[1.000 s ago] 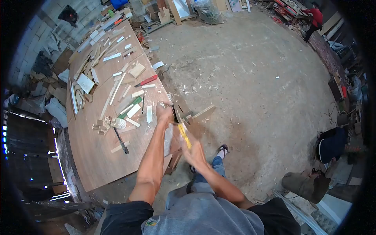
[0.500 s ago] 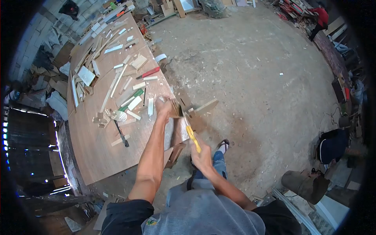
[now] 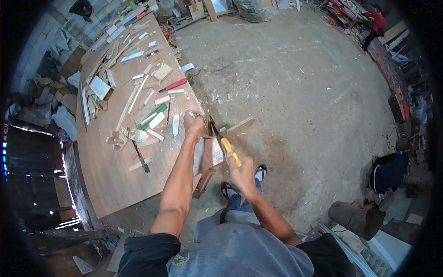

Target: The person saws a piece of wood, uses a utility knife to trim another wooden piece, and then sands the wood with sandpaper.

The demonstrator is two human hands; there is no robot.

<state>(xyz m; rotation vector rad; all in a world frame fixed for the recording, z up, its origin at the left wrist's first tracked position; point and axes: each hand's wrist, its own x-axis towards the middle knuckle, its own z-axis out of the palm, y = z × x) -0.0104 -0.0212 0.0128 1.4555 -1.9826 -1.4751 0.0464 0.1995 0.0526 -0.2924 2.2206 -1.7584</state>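
Note:
At the table's right edge my left hand [image 3: 194, 123] is closed, pressing a small piece of wood [image 3: 207, 136] that is mostly hidden by the fingers. My right hand [image 3: 242, 169] wraps round the yellow handle of a handsaw [image 3: 230, 150], just off the edge. The dark blade slants up and left from the handle, close beside my left hand; whether its teeth touch the wood is hard to tell. Left of my left hand lie a short pale wood block [image 3: 176, 124] and a thin dark pencil-like stick [image 3: 168, 113].
The wooden table [image 3: 110, 184] carries many offcuts, a red-handled tool [image 3: 175, 84], a green tool [image 3: 153, 117], a clear plastic bottle [image 3: 138, 135] and a dark tool [image 3: 140, 157]. A wood board [image 3: 241, 125] juts past the edge. A person in red [image 3: 377, 23] stands far right.
My right hand and the saw have moved down and slightly right, away from the table edge. The left hand stays nearly in place. The whole view has shifted a little.

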